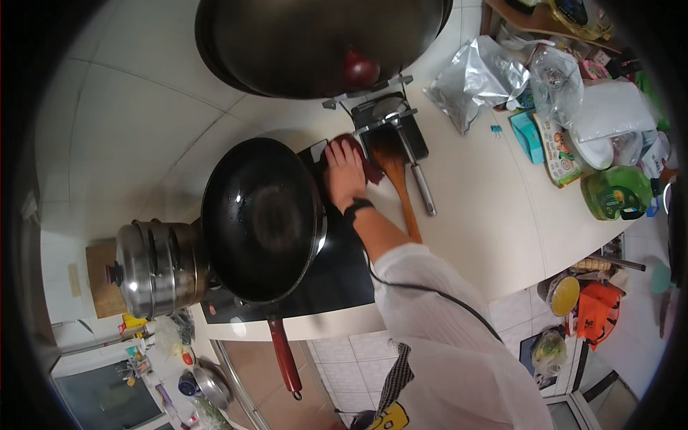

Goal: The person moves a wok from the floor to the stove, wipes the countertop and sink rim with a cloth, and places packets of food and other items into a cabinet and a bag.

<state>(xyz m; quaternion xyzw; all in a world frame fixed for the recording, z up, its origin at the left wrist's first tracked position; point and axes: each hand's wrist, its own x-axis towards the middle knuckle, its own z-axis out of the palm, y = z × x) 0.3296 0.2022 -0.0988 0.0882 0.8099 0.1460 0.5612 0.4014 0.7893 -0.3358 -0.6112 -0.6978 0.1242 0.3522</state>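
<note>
One right hand (347, 175) on cloth (371, 170), cooktop (342, 279) edge; pan (261, 218) rim close left

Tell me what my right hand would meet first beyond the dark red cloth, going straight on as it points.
Past the dark red cloth under it, your right hand would probably meet the near edge of the large dark round pan or lid, or the grey metal stand there; depth is unclear.

Under my right hand (345, 174), centre: cloth (373, 171), dark maroon. My sleeve (430, 279): white. Left of centre: frying pan (258, 222), black; its handle (285, 358), red-brown. Upper right: foil pouch (479, 75), silver. Lower centre: fabric (395, 380), black-and-white check. Lower right: bag (597, 314), orange.
</note>
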